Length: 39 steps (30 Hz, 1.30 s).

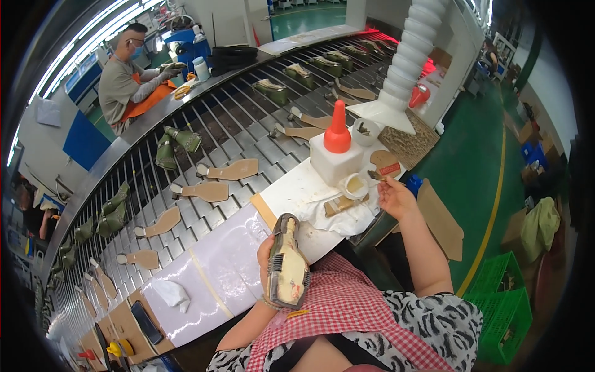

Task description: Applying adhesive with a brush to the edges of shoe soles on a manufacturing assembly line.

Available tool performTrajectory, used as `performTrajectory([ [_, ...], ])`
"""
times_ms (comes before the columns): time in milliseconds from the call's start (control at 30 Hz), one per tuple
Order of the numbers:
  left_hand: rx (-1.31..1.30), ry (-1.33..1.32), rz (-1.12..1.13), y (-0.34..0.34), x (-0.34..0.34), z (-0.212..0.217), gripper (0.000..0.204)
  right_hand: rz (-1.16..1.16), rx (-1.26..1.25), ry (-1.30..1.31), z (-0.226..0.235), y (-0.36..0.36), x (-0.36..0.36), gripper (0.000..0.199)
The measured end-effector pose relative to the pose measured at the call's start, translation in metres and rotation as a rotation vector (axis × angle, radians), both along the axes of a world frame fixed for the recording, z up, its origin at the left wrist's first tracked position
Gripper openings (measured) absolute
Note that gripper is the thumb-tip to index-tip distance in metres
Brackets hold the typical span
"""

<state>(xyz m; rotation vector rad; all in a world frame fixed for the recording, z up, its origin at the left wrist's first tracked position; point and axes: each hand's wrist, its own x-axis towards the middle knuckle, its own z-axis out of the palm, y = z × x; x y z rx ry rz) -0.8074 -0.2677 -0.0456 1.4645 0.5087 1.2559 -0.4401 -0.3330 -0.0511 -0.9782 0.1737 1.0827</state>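
My left hand [265, 255] is closed round a lasted shoe [289, 268], its pale underside turned up and dark material gathered along its edges. My right hand [396, 197] is closed on a small brush [376, 177], beside a white cup [354, 185] with yellowish liquid in it. Behind the cup stands a white square bottle [334, 162] with a red pointed cap. A crumpled white cloth [338, 220] lies below the cup, with a brownish block [344, 205] on it.
Tan soles with heels [211, 191] and green lasted shoes [271, 91] lie on the curved roller conveyor [242, 133]. A white flexible duct [406, 68] hangs at the bench's far end. Across the conveyor, a masked person [133, 80] works. Green crates [502, 310] stand at the right.
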Motion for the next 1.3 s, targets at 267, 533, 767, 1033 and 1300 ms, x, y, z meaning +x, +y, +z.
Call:
performTrajectory([
  [267,-0.091,0.191,0.127,0.006,-0.008,-0.051,0.073,0.243,0.411,-0.380,0.102,0.000,-0.097,0.014],
  [533,0.236,0.244,0.197,0.012,-0.003,-0.034,0.074,0.637,0.372,-0.906,0.104,0.007,-0.179,0.012],
  [767,0.212,0.292,0.166,0.007,-0.014,-0.037,0.078,0.774,0.365,-0.906,0.102,0.002,-0.199,0.010],
  [1033,0.274,0.336,0.147,0.010,-0.012,-0.028,0.081,0.679,0.328,-1.178,0.105,0.003,-0.205,0.011],
  [1300,0.120,0.190,-0.014,0.007,-0.014,-0.033,0.076,0.663,0.400,-1.239,0.103,0.003,-0.206,0.013],
])
